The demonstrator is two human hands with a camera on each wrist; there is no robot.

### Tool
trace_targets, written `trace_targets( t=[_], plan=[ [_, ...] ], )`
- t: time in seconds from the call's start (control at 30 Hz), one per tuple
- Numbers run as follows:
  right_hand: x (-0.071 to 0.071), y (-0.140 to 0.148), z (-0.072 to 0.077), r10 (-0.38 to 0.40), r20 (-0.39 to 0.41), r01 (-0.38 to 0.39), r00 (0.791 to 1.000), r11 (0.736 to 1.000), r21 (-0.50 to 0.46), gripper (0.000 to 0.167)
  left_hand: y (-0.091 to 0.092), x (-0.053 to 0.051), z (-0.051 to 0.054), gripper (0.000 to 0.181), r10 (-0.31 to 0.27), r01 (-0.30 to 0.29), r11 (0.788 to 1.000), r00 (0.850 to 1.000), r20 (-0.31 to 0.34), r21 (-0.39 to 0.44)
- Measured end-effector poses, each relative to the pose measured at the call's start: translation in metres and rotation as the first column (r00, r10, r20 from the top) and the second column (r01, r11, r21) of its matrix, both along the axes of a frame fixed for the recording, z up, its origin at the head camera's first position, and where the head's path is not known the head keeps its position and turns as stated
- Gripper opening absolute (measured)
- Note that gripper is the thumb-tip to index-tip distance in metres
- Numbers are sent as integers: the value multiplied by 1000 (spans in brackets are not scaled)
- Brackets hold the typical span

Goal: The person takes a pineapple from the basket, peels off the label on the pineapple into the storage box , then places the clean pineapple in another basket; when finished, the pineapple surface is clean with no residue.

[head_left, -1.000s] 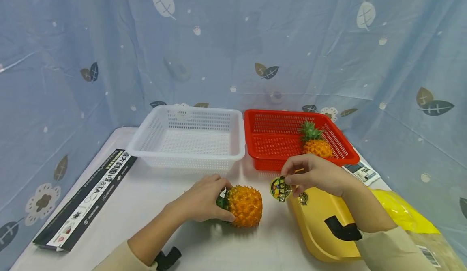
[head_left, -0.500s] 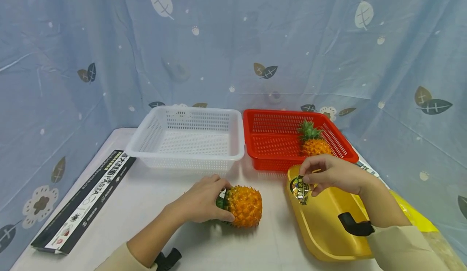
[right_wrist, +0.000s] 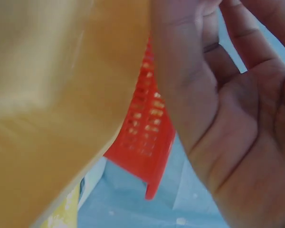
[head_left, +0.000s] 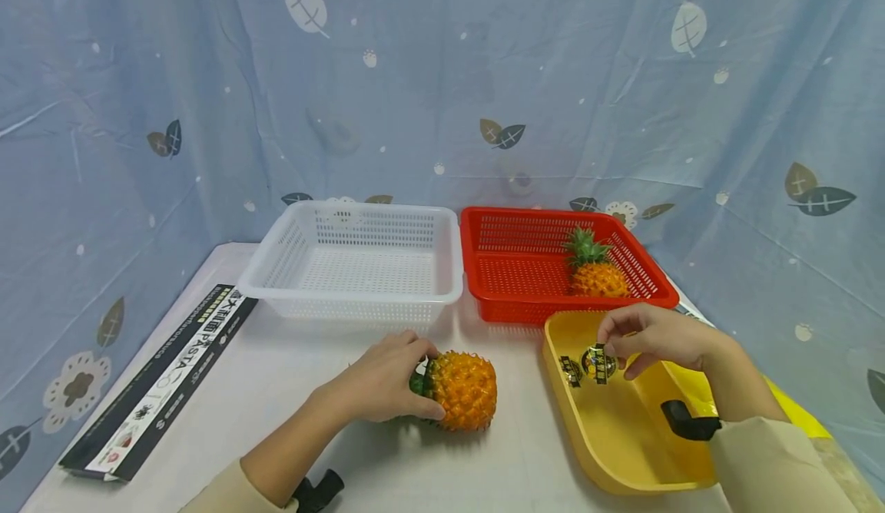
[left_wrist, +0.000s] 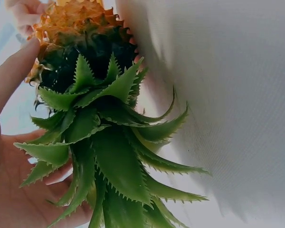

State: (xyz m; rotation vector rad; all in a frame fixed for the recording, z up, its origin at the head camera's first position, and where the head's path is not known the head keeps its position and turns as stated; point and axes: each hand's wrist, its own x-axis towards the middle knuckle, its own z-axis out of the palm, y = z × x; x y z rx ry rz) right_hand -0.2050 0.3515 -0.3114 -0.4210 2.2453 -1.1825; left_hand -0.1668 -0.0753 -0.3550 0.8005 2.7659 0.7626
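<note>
My left hand (head_left: 387, 378) grips an orange toy-like pineapple (head_left: 466, 392) lying on its side on the white table, its base toward the right. In the left wrist view its spiky green leaves (left_wrist: 118, 161) fill the middle, with the thumb along the orange body. Over the yellow tray (head_left: 639, 436), my right hand (head_left: 657, 336) pinches a round black-and-gold label (head_left: 594, 365) between thumb and fingertips. Beside it, inside the tray, is a similar label (head_left: 571, 371). The right wrist view shows the palm (right_wrist: 247, 137), but the held label is out of sight there.
A white plastic basket (head_left: 353, 296) stands at the back. Touching its right side is a red basket (head_left: 525, 298) holding another pineapple (head_left: 600, 279). A long black pasta box (head_left: 162, 378) lies at the left. Yellow packaging (head_left: 795, 409) lies right of the tray, partly behind the right arm.
My right hand has carried the pinched label rightward, from the gap beside the pineapple to over the yellow tray. The left hand and its pineapple have stayed put.
</note>
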Motion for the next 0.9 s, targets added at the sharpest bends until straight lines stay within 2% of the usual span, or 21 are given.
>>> trace_targets(
  t=[0.17, 0.37, 0.7, 0.9],
  plan=[
    [-4, 5, -6, -10, 7, 10, 1000, 999, 54, 20, 0, 0, 0, 72, 0, 0, 1000, 1000, -1, 4],
    [-8, 2, -12, -17, -53, 27, 998, 981, 191, 13, -1, 1, 0, 71, -6, 6, 1000, 1000, -2, 6],
    [-10, -10, -15, -68, -96, 99, 993, 925, 368, 10, 0, 1, 3, 72, 0, 0, 1000, 1000, 8, -3],
    [-11, -18, -21, -54, -183, 134, 982, 875, 465, 18, 0, 2, 3, 72, -4, 4, 1000, 1000, 13, -4]
  ],
)
